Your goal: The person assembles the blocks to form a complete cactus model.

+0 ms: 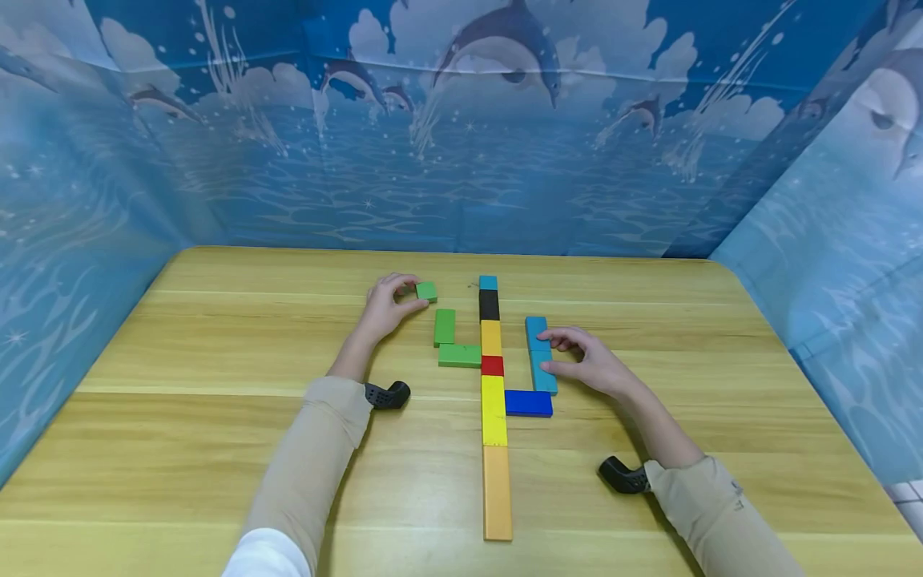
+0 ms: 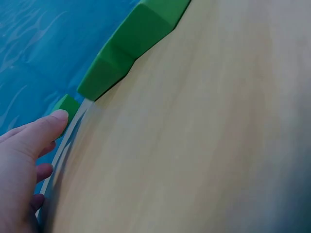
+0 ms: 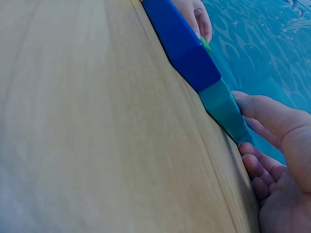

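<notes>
My left hand pinches a small green block between thumb and fingers, beyond two green blocks. One of these, the upright-lying block, points away from me; the crosswise green block meets the central row. On the right side, two light blue blocks lie end to end. My right hand touches them, thumb on the nearer one, a fingertip at the farther one. In the right wrist view, the thumb and fingers of my right hand stand apart beside the light blue blocks.
Down the middle runs a row with a light blue end block, black block, orange-yellow block, red block, yellow strip and orange block. A dark blue block joins its right side. Blue dolphin cloth surrounds the table.
</notes>
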The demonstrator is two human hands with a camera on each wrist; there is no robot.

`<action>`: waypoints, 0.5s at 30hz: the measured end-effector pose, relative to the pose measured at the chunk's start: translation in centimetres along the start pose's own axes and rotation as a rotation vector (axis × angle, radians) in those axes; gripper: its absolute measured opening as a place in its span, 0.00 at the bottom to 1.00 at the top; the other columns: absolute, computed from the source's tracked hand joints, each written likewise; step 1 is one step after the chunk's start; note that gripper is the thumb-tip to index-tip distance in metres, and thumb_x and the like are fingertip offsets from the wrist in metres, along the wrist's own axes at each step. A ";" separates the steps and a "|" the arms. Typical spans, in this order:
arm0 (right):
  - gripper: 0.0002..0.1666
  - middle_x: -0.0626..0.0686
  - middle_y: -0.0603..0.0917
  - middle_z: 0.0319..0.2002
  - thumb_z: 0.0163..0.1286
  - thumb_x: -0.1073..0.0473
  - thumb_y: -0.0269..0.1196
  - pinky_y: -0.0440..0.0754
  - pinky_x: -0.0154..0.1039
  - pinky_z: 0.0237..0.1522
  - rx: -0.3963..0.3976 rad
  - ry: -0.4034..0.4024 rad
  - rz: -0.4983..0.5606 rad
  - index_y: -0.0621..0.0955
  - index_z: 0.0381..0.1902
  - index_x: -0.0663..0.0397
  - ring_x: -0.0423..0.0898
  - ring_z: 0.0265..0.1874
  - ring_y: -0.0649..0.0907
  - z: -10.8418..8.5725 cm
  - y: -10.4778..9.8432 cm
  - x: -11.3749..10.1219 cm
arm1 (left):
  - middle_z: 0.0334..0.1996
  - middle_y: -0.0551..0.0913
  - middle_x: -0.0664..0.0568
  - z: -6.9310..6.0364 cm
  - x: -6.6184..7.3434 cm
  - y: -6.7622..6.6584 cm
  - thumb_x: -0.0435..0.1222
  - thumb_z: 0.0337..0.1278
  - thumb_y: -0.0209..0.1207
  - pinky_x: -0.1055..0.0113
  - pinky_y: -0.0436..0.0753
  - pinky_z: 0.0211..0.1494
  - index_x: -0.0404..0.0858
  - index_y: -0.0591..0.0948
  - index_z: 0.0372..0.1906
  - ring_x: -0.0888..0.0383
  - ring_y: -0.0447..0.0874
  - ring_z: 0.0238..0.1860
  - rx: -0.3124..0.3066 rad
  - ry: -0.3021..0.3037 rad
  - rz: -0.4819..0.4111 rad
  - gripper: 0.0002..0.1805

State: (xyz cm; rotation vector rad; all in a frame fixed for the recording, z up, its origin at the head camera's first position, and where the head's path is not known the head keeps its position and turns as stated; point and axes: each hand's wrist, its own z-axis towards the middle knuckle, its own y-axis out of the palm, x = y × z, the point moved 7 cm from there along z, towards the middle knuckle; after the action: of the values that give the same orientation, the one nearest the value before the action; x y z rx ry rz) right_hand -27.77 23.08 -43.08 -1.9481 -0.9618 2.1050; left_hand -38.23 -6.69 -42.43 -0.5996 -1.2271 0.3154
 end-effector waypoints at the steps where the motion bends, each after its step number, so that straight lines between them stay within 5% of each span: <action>1: 0.26 0.57 0.72 0.47 0.60 0.56 0.64 0.67 0.36 0.43 0.000 0.003 0.001 0.73 0.56 0.55 0.50 0.44 0.67 0.0 0.0 0.0 | 0.46 0.77 0.45 0.1 0.1 0.2 0.40 0.51 0.63 0.49 0.56 0.60 0.37 0.77 0.52 0.48 0.70 0.47 -0.002 0.006 0.015 0.22; 15: 0.27 0.57 0.72 0.47 0.60 0.57 0.64 0.67 0.35 0.43 -0.005 0.019 0.002 0.73 0.57 0.56 0.50 0.45 0.67 -0.1 0.0 -0.2 | 0.50 0.77 0.51 1.1 0.7 2.0 0.46 0.51 0.62 0.49 0.53 0.61 0.43 0.78 0.53 0.50 0.67 0.53 -0.070 0.030 0.160 0.23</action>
State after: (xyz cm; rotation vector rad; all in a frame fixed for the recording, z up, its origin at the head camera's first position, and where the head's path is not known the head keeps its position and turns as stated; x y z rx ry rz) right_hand -27.68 23.01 -42.85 -1.9683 -0.9631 2.0831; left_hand -38.88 -4.45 -42.86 -0.7622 -1.1672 0.3973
